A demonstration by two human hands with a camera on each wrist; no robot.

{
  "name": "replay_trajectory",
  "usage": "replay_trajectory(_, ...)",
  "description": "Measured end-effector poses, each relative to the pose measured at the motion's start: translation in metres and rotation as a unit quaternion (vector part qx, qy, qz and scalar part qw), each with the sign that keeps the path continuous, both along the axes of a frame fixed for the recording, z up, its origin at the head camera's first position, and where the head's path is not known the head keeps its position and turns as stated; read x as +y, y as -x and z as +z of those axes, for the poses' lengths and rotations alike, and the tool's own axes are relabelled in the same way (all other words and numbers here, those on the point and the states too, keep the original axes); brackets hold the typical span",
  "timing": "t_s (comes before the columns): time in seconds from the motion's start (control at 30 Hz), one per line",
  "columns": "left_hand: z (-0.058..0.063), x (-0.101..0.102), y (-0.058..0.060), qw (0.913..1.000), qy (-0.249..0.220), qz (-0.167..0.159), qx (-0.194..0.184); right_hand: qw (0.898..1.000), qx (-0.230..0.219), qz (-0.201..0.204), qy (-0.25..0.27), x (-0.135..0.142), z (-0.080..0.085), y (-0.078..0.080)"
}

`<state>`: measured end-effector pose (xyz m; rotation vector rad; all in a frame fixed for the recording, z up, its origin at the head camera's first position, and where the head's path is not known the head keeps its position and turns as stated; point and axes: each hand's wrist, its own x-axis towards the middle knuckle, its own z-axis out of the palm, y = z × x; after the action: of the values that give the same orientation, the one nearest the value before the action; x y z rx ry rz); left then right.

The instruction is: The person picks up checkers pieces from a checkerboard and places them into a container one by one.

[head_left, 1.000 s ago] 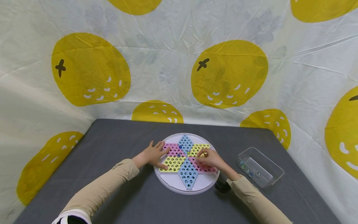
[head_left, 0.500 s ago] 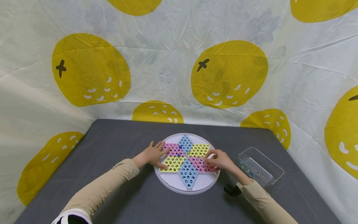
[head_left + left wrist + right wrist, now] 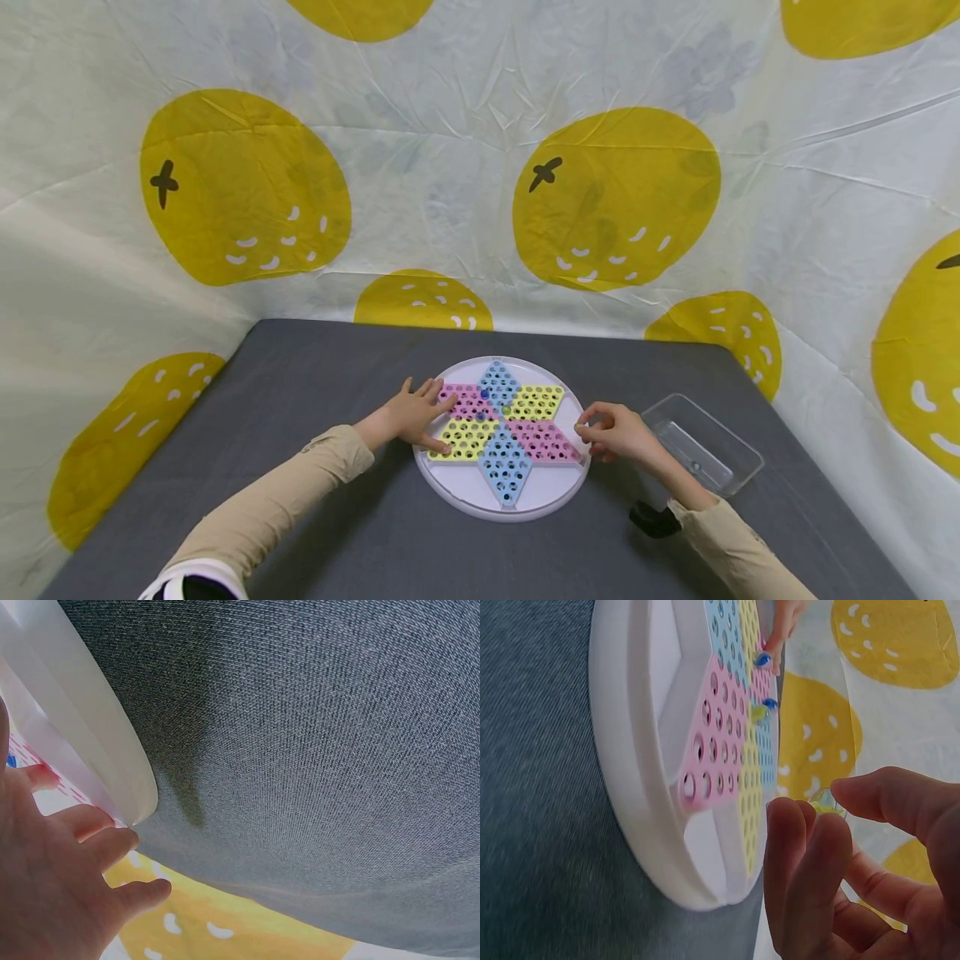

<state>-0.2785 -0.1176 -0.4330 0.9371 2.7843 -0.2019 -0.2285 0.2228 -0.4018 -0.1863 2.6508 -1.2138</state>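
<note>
A round white Chinese checkers board [image 3: 457, 487] with a star of pink, yellow and blue holed panels lies on the table. My left hand [image 3: 411, 414] rests on its left side, fingers spread; the left wrist view shows the fingers [image 3: 112, 844] at the rim. Just off the board's right edge, my right hand [image 3: 618, 433] pinches a clear marble with a yellow swirl [image 3: 827, 802] between thumb and fingertips. Two blue marbles, one [image 3: 763, 660] nearer the left hand and another [image 3: 770, 703], sit in the board near a yellow-green marble [image 3: 760, 713].
To the right stands a clear plastic box [image 3: 750, 462]; one marble [image 3: 695, 467] shows inside, and the right hand covers part of the box. Dark grey cloth [image 3: 360, 533] covers the table. A fruit-printed curtain [image 3: 435, 192] hangs behind it.
My right hand has moved right, from above the star's right half to beyond the board's edge, and now hides the box's left part. The left hand stays in place.
</note>
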Motion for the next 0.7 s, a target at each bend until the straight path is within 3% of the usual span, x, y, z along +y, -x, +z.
replay_trajectory(0.7, 0.004, 0.000, -0.003, 0.9999, 0.005, -0.006, 0.010, 1.000, 0.005, -0.009, 0.003, 0.049, 0.010, -0.018)
